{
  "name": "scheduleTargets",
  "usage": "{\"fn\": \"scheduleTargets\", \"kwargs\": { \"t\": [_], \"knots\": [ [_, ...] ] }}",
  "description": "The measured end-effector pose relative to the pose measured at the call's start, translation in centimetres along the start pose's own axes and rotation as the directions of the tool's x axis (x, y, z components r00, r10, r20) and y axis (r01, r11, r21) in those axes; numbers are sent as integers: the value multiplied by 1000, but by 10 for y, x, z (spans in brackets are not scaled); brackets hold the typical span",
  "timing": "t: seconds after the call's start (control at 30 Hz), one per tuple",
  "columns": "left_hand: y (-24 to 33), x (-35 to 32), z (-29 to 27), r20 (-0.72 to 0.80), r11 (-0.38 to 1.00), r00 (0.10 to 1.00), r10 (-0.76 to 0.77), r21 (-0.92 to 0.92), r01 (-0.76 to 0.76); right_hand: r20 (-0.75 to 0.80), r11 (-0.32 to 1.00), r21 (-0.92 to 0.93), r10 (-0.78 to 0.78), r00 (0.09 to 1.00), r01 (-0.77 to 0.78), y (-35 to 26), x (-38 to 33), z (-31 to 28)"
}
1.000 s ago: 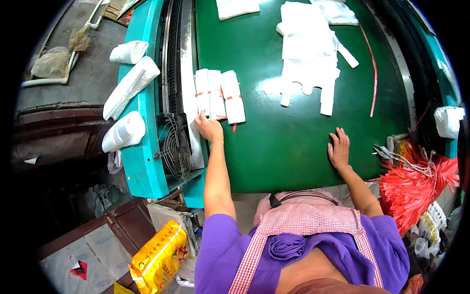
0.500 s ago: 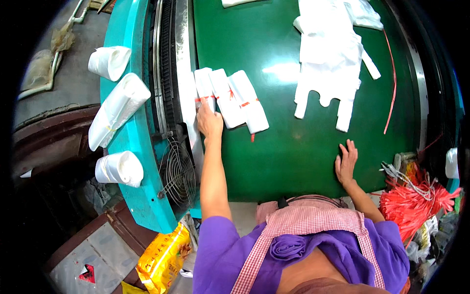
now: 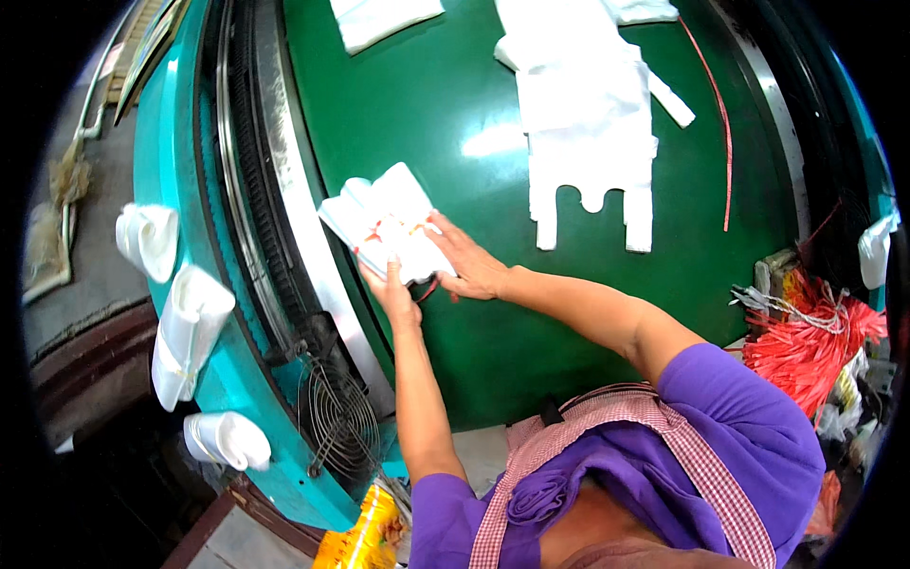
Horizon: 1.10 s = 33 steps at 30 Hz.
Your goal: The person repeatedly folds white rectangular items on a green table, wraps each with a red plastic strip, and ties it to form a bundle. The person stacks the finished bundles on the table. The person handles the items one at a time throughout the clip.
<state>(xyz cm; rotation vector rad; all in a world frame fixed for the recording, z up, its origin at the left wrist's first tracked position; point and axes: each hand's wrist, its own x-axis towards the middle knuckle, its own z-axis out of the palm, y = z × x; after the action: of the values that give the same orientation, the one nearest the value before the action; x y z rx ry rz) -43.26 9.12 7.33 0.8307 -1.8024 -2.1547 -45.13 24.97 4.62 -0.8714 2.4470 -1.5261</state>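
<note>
Head view: left hand has a closed grip on bundled white bags, right hand spread against them.

Red-tied white bundles slant, bunched side by side.

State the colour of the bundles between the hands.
The bundles are white; the head view shows them best.

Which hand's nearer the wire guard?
Left. The left hand is beyond and slightly right of the wire guard; the right hand is farther right, at the white bundles.
</note>
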Motion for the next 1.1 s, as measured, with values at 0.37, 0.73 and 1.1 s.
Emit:
{"fn": "scheduleTargets", "kwargs": {
  "t": [0.37,0.73,1.1],
  "knots": [
    [12,49,25,571,-48,702,424,789,-613,64,970,-238,-41,997,55,20,41,-66],
    [-48,46,5,605,-96,628,489,753,-651,-280,708,-677,1,960,-198,51,-139,-175],
    [-84,-211,15,972,79,208,108,200,-977,-134,767,-641,-73,988,-30,5,-261,-124]
  ]
}}
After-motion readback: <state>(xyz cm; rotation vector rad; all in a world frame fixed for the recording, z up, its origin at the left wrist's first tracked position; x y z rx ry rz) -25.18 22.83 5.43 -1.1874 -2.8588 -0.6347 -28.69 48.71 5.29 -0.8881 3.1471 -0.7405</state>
